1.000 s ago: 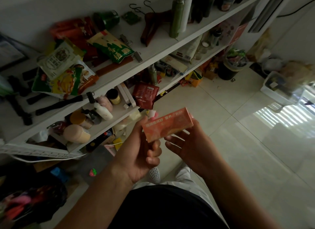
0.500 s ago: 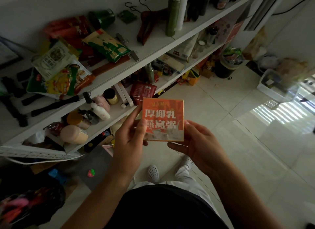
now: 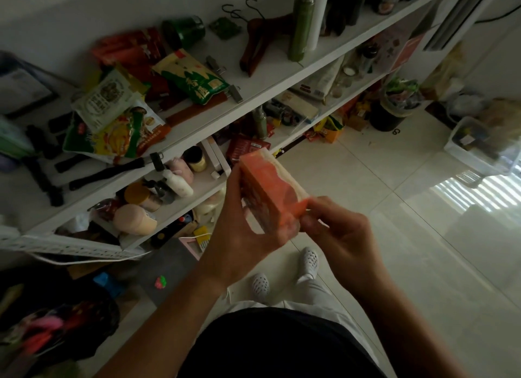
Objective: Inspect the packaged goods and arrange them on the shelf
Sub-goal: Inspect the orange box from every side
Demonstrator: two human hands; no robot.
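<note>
Inspecting the box point(image 3: 272, 193), tilted edge-up in mid-air just right of the shelf point(image 3: 270, 76); clasping its left side with the left hand point(image 3: 245, 236), pinching its near corner with the right hand point(image 3: 335, 231). Next, likely: choosing a bare patch beside the packets point(image 3: 112, 118) and laying it flat.

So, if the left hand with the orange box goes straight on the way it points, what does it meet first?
Probably the dark red packet at the front of the middle shelf, just beyond the left hand and orange box; depth is unclear.
</note>
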